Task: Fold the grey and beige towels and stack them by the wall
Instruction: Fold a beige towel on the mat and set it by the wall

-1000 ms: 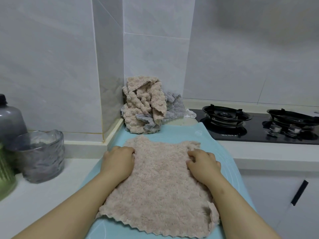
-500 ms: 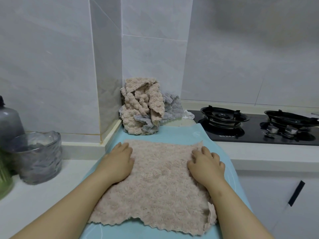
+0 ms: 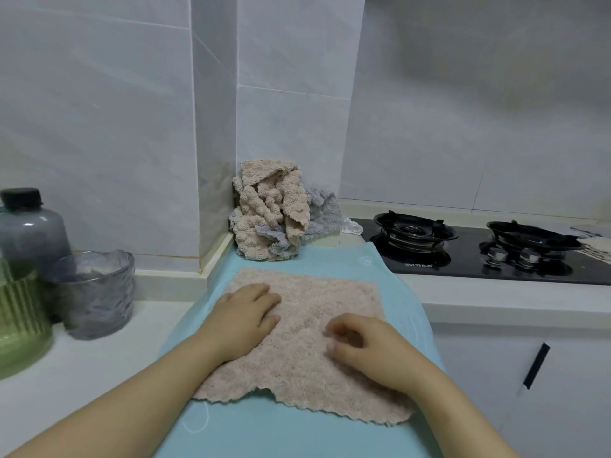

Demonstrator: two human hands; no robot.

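A beige towel (image 3: 307, 345) lies spread flat on the light blue mat (image 3: 297, 431). My left hand (image 3: 246, 317) rests flat on the towel's left part, fingers straight. My right hand (image 3: 367, 345) sits on the towel's right part with its fingers loosely curled, fingertips touching the cloth. Behind the mat, a crumpled heap of beige towels (image 3: 271, 206) and grey towels (image 3: 322, 213) leans in the wall corner.
A ribbed glass cup (image 3: 94, 292), a grey bottle (image 3: 31, 229) and a green container (image 3: 20, 322) stand on the white counter at left. The black gas stove (image 3: 479, 249) lies at right. A cabinet door with a black handle (image 3: 535, 365) is below the counter.
Both hands slid over the towel toward me, flattening it. My right hand moved inward and its fingers curled. The far edge now lies straight.
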